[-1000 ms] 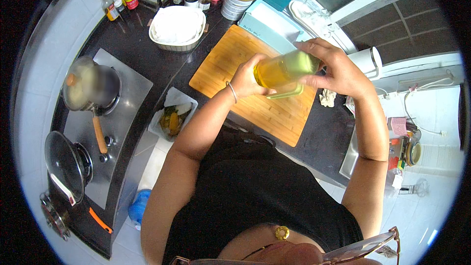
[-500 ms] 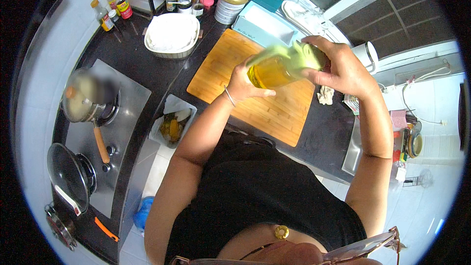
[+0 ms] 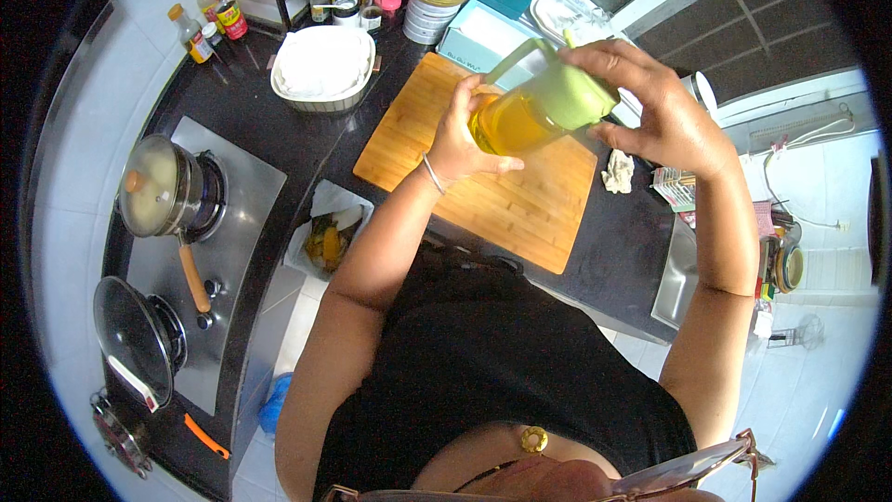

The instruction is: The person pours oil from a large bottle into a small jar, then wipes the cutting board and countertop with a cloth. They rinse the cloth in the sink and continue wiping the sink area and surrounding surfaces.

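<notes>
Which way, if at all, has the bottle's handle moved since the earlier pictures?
Yes: a second ago the handle showed against the board; now it has swung to the far side of the bottle, against the blue box.

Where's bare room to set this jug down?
Near half of the cutting board, below the jug, and dark counter between board and sink look bare. Counter's far side is crowded: bottles, gold-lidded tin, light-blue box.

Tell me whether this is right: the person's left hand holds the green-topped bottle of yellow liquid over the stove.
The place is wrong: the head view shows the left hand holding the green-topped bottle of yellow liquid over the wooden board.
</notes>
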`<state>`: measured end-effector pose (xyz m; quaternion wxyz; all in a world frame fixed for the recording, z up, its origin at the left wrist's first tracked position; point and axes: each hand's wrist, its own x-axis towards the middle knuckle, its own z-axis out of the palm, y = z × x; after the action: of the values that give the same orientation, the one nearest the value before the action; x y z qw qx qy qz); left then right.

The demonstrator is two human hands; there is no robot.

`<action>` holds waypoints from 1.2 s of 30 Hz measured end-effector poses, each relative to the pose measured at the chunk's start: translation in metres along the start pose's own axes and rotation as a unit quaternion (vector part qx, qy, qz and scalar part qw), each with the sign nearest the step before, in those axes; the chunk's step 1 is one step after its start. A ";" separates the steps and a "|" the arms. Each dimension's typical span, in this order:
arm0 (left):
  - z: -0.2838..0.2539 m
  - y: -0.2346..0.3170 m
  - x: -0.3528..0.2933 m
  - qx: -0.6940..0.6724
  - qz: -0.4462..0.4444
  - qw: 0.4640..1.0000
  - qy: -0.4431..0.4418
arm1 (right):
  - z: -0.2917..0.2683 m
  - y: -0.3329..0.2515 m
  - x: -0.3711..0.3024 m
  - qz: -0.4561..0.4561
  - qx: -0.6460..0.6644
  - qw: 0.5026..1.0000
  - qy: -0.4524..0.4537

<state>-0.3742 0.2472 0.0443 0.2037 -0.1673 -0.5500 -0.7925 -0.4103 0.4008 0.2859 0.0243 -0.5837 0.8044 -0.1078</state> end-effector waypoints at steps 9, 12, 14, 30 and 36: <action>-0.001 0.017 0.016 0.037 0.019 0.999 -0.030 | -0.015 -0.011 0.006 0.010 -0.219 0.975 0.045; -0.001 0.018 0.015 0.024 0.014 0.999 -0.029 | -0.016 -0.003 0.011 -0.071 -0.078 0.992 0.072; 0.001 0.022 0.015 0.008 0.011 1.000 -0.028 | -0.017 -0.003 0.009 -0.027 -0.010 0.998 0.053; -0.002 0.028 0.012 0.028 0.013 0.999 -0.037 | -0.022 -0.009 0.006 0.001 0.068 0.998 0.014; 0.001 0.026 0.007 -0.016 0.003 1.000 -0.018 | -0.012 -0.018 0.005 0.101 0.055 0.993 0.032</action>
<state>-0.3671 0.2386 0.0689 0.1933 -0.1859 -0.5405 -0.7975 -0.3968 0.3925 0.3020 0.0409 -0.4935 0.8524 -0.1675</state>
